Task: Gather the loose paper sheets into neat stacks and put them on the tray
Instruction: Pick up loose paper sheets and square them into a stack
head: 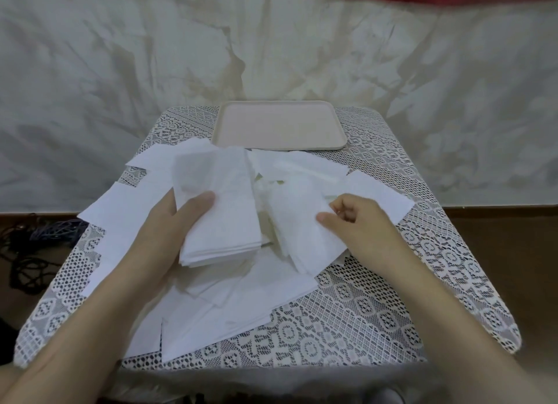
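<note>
Paper sheets gathered by hand over a lace-covered table

Paper sheets (211, 298) lie scattered on the lace tablecloth (362, 313). The left hand (169, 222) grips a partial stack (220, 210), thumb on top. The right hand (356, 219) pinches another sheet (296, 222). A beige tray (279, 125) sits bare at the far edge.

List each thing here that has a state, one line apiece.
Tray: empty, flat at the far end of the tablecloth.
Stack: gathered, edges roughly even, held above the loose sheets.
Left grip: curled round the stack, thumb on top.
Pinched sheet: lifted at one edge.
Right grip: pinching that sheet's edge.
Loose sheets: scattered, overlapping.
Tablecloth: spread flat.
</note>
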`<move>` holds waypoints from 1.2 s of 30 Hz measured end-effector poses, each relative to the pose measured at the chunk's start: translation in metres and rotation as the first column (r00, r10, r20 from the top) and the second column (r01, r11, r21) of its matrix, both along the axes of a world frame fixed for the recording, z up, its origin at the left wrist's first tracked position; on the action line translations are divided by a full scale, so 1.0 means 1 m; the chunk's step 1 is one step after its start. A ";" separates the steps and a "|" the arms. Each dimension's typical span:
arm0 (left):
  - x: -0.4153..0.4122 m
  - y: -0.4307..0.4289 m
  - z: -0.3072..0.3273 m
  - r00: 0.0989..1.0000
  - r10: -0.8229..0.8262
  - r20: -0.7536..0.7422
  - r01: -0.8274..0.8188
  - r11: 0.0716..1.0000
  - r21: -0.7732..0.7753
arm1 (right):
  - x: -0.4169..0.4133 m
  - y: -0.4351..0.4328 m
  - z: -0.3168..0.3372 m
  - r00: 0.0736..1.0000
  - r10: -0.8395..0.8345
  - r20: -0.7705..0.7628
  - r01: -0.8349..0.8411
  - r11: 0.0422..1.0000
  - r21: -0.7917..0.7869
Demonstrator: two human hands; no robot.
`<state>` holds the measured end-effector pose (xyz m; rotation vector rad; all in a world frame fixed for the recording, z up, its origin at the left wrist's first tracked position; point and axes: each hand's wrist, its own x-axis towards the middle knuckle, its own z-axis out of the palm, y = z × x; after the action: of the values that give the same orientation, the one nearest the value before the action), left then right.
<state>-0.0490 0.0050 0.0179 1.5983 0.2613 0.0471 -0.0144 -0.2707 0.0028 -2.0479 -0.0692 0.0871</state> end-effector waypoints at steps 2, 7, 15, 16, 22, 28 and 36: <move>-0.001 -0.001 0.001 1.000 -0.003 0.000 0.003 1.000 -0.004 | 0.000 0.001 -0.002 1.000 -0.003 -0.004 0.002 0.984 -0.176; -0.001 -0.001 0.002 1.000 -0.005 0.000 0.005 1.000 -0.007 | -0.004 0.004 0.006 1.000 0.020 0.019 -0.017 0.991 -0.130; -0.002 0.000 0.001 1.000 -0.005 -0.005 0.005 1.000 -0.026 | -0.006 0.013 0.016 0.987 0.160 -0.030 -0.153 0.975 0.164; -0.001 -0.001 0.001 1.000 -0.003 -0.004 0.003 1.000 -0.026 | -0.006 0.013 0.018 0.987 0.163 0.009 -0.161 0.959 0.235; -0.002 -0.002 0.002 1.000 0.005 -0.006 -0.005 1.000 -0.022 | -0.003 0.008 0.025 0.987 0.157 0.045 -0.162 0.920 0.356; -0.003 -0.004 0.004 1.000 -0.011 -0.008 0.011 0.999 -0.046 | 0.004 0.000 -0.003 0.999 0.001 -0.050 -0.009 0.986 -0.167; -0.003 -0.004 0.004 1.000 -0.003 -0.013 0.003 0.999 -0.037 | 0.003 -0.007 -0.002 1.000 0.008 0.029 0.000 0.963 -0.269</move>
<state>-0.0525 0.0006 0.0219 1.5623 0.2684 0.0291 -0.0114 -0.2775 0.0004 -2.3211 -0.0841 0.0716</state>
